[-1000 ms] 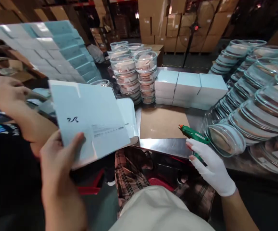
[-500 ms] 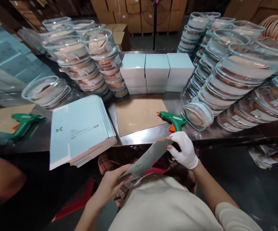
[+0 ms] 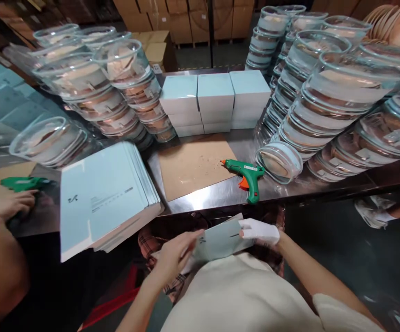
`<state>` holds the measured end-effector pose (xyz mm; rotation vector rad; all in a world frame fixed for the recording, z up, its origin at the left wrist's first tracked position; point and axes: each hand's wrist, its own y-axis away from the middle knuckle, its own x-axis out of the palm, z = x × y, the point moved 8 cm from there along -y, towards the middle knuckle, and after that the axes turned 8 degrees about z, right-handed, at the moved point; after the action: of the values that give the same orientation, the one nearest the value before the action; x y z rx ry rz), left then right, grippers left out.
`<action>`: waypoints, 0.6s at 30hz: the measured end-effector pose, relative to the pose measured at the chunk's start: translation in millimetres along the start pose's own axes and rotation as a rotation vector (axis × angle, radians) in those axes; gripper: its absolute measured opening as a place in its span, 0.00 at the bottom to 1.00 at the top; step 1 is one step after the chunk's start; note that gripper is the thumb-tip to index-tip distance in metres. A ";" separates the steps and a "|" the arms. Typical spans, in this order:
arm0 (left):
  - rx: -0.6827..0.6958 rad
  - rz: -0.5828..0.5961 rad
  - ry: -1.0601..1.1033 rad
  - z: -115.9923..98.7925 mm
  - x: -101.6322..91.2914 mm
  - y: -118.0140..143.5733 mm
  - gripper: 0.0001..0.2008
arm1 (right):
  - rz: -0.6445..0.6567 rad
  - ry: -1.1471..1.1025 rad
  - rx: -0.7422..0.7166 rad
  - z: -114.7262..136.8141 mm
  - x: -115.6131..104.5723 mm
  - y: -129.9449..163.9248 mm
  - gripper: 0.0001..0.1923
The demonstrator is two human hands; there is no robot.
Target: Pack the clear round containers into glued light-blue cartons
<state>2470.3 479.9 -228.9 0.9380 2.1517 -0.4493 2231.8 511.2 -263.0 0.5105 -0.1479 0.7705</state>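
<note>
Against my lap, below the table edge, I hold a light blue printed cardboard sheet (image 3: 220, 240). My left hand (image 3: 176, 254), bare, grips its left end, with the thumb and fingers on either side. On the opposite end, my right hand (image 3: 259, 231) in a white glove pinches the upper edge. The sheet looks folded, with a second panel edge behind the front one. A tall pile of similar flat blue sheets (image 3: 105, 189) lies at the table's edge to the left. Above my right hand, a green glue gun (image 3: 246, 171) with an orange trigger lies on the table.
A brown cardboard mat (image 3: 195, 168) lies on the metal table (image 3: 182, 201). Behind it stand blue-topped white boxes (image 3: 215, 87). Stacked clear round containers (image 3: 117, 108) rise on both sides. At far left, a co-worker's hand (image 3: 8, 203) is by another green glue gun (image 3: 22, 183).
The sheet has turned from a steep slant to nearly level, its blue face showing more, and my right hand has come down. At left, a co-worker's hand has reached the other glue gun.
</note>
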 end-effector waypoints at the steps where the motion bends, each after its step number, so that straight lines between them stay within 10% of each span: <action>1: 0.021 0.029 -0.055 -1.6 14.4 -9.0 0.24 | -0.047 -0.070 0.040 -18.8 -4.8 -1.6 0.44; 6: 0.047 0.301 -0.164 -2.9 76.2 -35.4 0.54 | -0.163 -0.185 0.050 -62.7 -10.5 8.3 0.51; 9: 0.015 0.327 -0.016 1.2 79.2 -26.0 0.37 | -0.152 0.018 -0.046 -49.7 -12.1 34.4 0.49; 14: -0.223 -0.223 0.330 16.9 35.5 0.9 0.25 | -0.945 0.246 -0.382 -22.0 -43.1 98.9 0.45; 18: -0.173 -0.399 0.433 -4.1 44.0 -6.1 0.53 | -1.055 0.452 -0.531 -7.7 -11.5 64.6 0.60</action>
<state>2443.4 499.4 -258.6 0.5390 2.7396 -0.2547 2178.1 546.7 -248.2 -0.1336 0.3230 -0.2134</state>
